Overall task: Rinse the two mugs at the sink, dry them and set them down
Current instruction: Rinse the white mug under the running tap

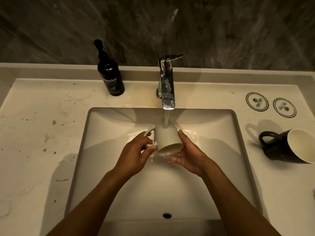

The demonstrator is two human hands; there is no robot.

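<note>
Tilting the white mug (pixel 166 138) under the tap (pixel 167 86), left hand (pixel 134 154) pinches its handle while right hand (pixel 187 155) cups the rim so water sheets off the outside.

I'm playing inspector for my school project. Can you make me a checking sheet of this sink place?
Surface: pale countertop, speckled with brown crumbs and wet patches; sink set in it.
Job's things: white mug tipped under running tap; black mug lying on its side at right.
Clutter: hand wash bottle; two round coasters.
Fingers: left hand grips the white mug's handle; right hand holds its body.
Cables: nothing seen.
Surroundings: dark stone wall.
</note>
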